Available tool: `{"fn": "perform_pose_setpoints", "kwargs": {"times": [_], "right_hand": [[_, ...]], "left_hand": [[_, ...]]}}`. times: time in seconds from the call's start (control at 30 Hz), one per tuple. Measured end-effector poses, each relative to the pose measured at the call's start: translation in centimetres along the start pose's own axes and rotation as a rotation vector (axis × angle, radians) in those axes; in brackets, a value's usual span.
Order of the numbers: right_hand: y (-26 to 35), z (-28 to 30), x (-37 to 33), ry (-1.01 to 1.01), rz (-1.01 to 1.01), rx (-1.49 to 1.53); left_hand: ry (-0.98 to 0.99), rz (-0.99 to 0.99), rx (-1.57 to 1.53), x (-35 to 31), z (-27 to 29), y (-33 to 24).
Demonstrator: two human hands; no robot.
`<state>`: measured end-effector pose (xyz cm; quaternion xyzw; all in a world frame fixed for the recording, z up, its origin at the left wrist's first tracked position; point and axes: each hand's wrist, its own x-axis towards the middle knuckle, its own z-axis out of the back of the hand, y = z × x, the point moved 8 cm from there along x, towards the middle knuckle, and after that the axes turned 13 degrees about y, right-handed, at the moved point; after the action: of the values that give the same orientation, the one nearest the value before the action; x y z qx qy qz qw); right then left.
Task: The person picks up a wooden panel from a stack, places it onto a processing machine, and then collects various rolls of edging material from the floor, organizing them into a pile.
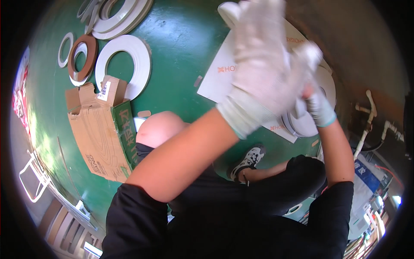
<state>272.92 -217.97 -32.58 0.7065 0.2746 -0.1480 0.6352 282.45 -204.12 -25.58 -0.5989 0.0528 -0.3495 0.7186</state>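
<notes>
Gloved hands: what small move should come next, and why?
I'd probably part the hands slightly before reaching down. The left hand and right hand overlap in this view, in front of the white sheet and partly hiding the white roll. Both are blurred at the fingers, so I can't tell whether they hold anything.

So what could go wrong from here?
1. The left hand and right hand block part of the view of the white roll; a blind reach might knock it.
2. The brown ring overlaps a white ring; lifting one could drag the other.
3. The box, flaps open, is close to the bare knee; a turn might bump it.
</notes>
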Motion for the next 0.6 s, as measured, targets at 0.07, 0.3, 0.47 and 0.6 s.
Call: {"fn": "perform_pose_setpoints", "kwargs": {"times": [0.07,0.3,0.47,0.6], "right_hand": [[0.1,0.9,-3.7,-0.086,0.079,0.336],[-4.2,0.5,-8.5,-0.328,0.378,0.886],[-8.1,3.5,-9.1,-0.581,0.361,0.925],[-9.1,5.3,-10.5,-0.537,0.513,1.059]], "left_hand": [[0.071,0.013,-0.395,-0.1,-0.4,1.9],[0.458,0.571,-0.557,-7.9,-8.5,2.7],[0.755,0.265,-0.104,-11.3,-13.3,-1.7],[0.776,0.247,-0.155,-10.1,-14.5,-2.0]]}}
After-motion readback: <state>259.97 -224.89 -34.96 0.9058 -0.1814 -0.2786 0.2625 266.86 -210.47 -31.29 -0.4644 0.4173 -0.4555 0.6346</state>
